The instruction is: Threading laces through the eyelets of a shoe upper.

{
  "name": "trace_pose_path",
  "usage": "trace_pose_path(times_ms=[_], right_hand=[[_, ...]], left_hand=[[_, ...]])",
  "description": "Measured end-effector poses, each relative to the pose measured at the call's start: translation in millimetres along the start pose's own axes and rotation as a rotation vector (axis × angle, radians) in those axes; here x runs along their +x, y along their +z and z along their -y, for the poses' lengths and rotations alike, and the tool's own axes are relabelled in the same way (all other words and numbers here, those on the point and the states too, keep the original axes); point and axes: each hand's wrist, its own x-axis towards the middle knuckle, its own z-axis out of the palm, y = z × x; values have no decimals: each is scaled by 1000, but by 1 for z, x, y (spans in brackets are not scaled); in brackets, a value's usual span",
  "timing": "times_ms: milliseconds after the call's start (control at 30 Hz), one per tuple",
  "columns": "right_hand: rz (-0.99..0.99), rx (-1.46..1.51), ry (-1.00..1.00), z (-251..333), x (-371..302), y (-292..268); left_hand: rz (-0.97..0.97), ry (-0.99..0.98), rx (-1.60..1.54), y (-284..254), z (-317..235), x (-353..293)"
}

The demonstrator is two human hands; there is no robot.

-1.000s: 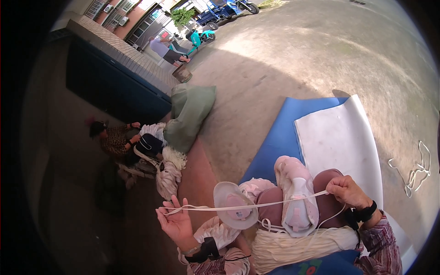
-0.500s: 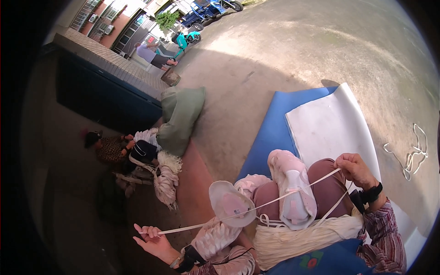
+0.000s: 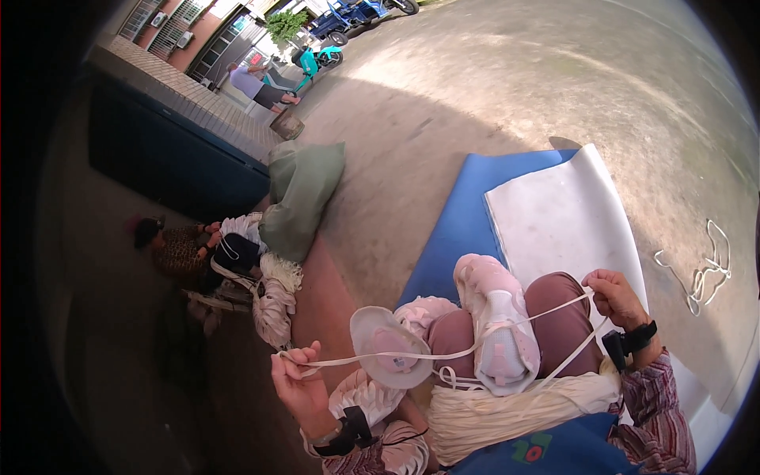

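A long white shoelace (image 3: 412, 356) runs slackly between my hands, passing over a pale pink shoe upper (image 3: 499, 324) that lies across my lap. My left hand (image 3: 301, 384) pinches one end of the lace, off to the left of my knees. On the right, my right hand (image 3: 617, 297) grips the lace above my knee, and another length of it drops back toward my lap. A thick bundle of cream laces (image 3: 507, 416) lies over my thighs. Beside the upper, a second pink upper with a round pale tongue (image 3: 389, 348) leans at my left knee.
Blue and white sheets (image 3: 554, 214) lie on the ground ahead. A tangled white cord (image 3: 708, 269) is at right. Another person (image 3: 186, 249) sits at left with uppers and laces, near a green sack (image 3: 305, 198). Farther off, someone stands by a teal scooter (image 3: 309, 67).
My left hand has moved right and up, toward my knees. The lace, earlier drawn straight, now sags between the hands. My right hand keeps its grip.
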Motion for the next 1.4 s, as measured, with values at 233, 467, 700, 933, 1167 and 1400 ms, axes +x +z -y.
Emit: trace_pose_path(times_ms=[233,467,700,933,1167,1400], right_hand=[[-84,86,0,-8,24,-2],[-48,78,-56,19,4,5],[-52,-47,-90,18,-29,10],[-132,-734,-74,28,-48,10],[-52,-863,-454,24,-36,61],[201,-1087,-679,-10,-23,99]], left_hand=[[-393,164,-199,-145,-91,-13],[-181,21,-207,-102,-68,-25],[228,-483,347,53,89,-50],[679,-86,1018,107,153,-51],[715,-403,991,111,159,-38],[702,-599,877,118,148,-25]])
